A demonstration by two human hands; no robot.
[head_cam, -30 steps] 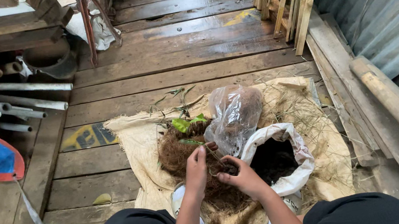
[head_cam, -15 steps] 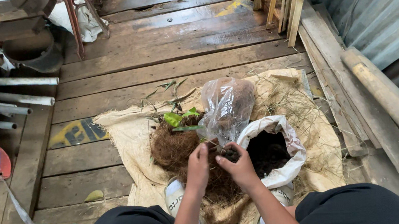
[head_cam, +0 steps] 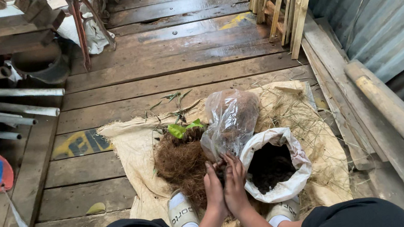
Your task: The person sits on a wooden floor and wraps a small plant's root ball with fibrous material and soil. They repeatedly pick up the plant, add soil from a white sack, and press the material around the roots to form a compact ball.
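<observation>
Both hands pressed together w/ a dark clump of soil/fiber between them — left hand (head_cam: 214,190) and right hand (head_cam: 235,181) cupped shut around it, right above the coconut fiber pile (head_cam: 180,163) on the burlap sack (head_cam: 131,149). White bag of dark soil (head_cam: 276,166) sits just beside my right, clear plastic bag (head_cam: 229,120) behind. IMO best to squeeze evenly, keep palms low over the fiber so crumbs land there — don't crush the green seedling (head_cam: 183,129) nearby.
</observation>
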